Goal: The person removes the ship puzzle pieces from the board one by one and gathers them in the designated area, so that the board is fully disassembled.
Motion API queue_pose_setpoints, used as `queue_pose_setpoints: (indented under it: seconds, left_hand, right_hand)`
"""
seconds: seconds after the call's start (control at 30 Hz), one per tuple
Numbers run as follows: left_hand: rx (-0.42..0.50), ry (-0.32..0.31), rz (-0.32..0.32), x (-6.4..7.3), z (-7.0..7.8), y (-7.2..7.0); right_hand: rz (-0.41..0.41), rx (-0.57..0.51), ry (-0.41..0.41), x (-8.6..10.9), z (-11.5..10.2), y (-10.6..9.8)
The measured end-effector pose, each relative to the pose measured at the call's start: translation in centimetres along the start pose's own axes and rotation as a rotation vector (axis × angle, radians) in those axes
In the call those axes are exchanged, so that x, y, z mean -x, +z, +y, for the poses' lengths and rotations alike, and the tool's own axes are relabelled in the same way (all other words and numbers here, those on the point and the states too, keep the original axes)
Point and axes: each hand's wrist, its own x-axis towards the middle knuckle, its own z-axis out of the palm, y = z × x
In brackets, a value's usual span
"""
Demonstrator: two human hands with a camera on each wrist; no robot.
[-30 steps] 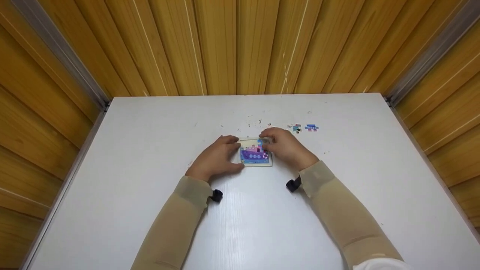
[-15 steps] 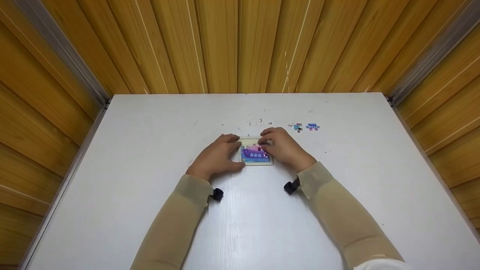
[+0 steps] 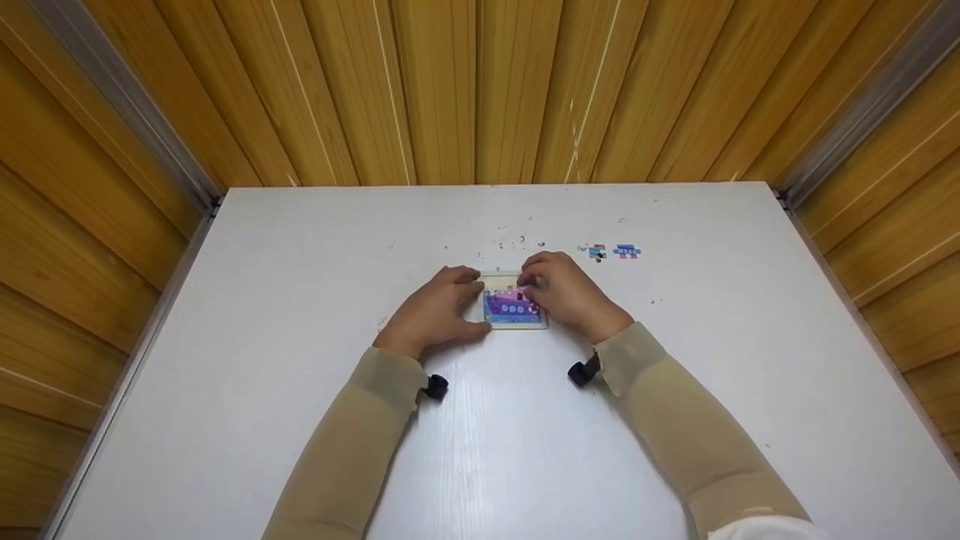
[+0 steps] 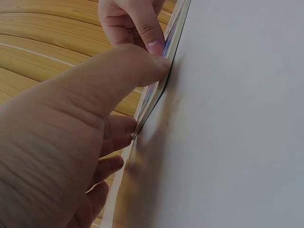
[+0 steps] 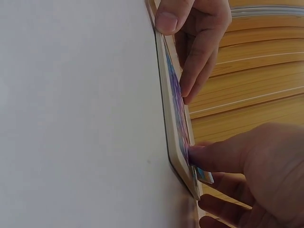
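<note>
A small jigsaw puzzle tray (image 3: 514, 327) with a pale rim lies on the white table. Its lower part is filled with a purple and pink boat picture (image 3: 510, 307), while a cream strip shows along the top. My left hand (image 3: 435, 311) holds the tray's left side, thumb at the near corner and fingertips at the far one. Over the right side of the tray, my right hand (image 3: 568, 296) pinches a puzzle piece (image 5: 207, 177) between thumb and fingers. A blue edge of that piece sticks out below the thumb in the right wrist view; the rest is hidden.
Two small groups of puzzle pieces, one teal and multicoloured (image 3: 597, 253), one blue and pink (image 3: 627, 251), lie beyond the right hand on the table (image 3: 315, 247). Small dark specks are scattered behind the tray. A slatted wooden wall (image 3: 442, 90) rises at the back edge.
The right hand's fingertips have shifted slightly over the tray's upper right, covering the blue piece seen there earlier. The left hand stays on the tray's left side.
</note>
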Motion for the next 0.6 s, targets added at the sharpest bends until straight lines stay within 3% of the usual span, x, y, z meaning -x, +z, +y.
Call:
queue_pose_setpoints:
  seconds: [0.3, 0.6]
  left_hand:
    - [-0.004, -0.009, 0.007, 0.09, -0.15, 0.05]
    - [0.002, 0.006, 0.006, -0.10, 0.07, 0.01]
  right_hand:
    - [0.021, -0.006, -0.018, 0.00, -0.06, 0.10]
    - [0.019, -0.040, 0.063, -0.05, 0.23, -0.32]
